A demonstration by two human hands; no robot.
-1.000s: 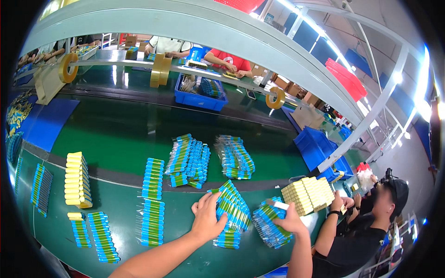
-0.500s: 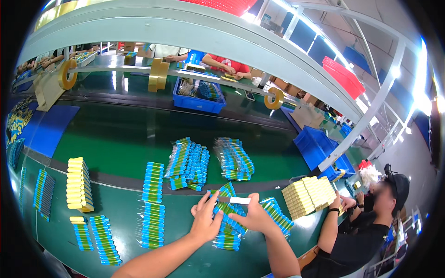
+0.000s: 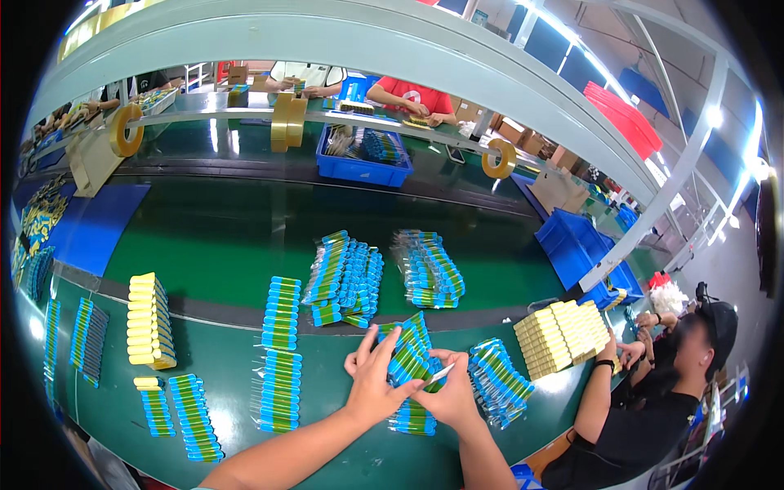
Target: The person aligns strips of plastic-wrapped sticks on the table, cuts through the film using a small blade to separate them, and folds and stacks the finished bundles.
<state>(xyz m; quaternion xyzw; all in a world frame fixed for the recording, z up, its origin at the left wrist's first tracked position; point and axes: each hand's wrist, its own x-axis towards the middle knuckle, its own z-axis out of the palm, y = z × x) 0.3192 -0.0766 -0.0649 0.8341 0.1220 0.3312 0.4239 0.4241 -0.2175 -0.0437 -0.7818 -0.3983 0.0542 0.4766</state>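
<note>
My right hand (image 3: pixel 451 398) pinches a narrow white strip (image 3: pixel 442 375) between thumb and fingers; it slants, and its lower end is partly hidden. My left hand (image 3: pixel 376 377) has its fingers apart at the left side of a tilted stack of blue-and-green packets (image 3: pixel 412 347). The left thumb reaches across to the strip's lower end, close to the right thumb. More packets (image 3: pixel 411 421) lie below the hands. Beside my right hand is a loose heap of clear-wrapped blue-and-green packets (image 3: pixel 498 382). A long row of similar packets (image 3: pixel 280 390) lies left of my left hand.
Two packet piles (image 3: pixel 347 273) (image 3: pixel 429 269) lie beyond my hands. Yellow pieces are stacked at left (image 3: pixel 149 320) and right (image 3: pixel 561 336). A co-worker (image 3: pixel 645 408) sits at right. Tape rolls (image 3: pixel 287 122) hang on a rail; blue bins (image 3: pixel 363 167) (image 3: pixel 580 245) stand beyond.
The white strip has turned from nearly level to slanted, and its dark end no longer shows. My hands have come closer together. The whole view has shifted slightly, so things appear further right.
</note>
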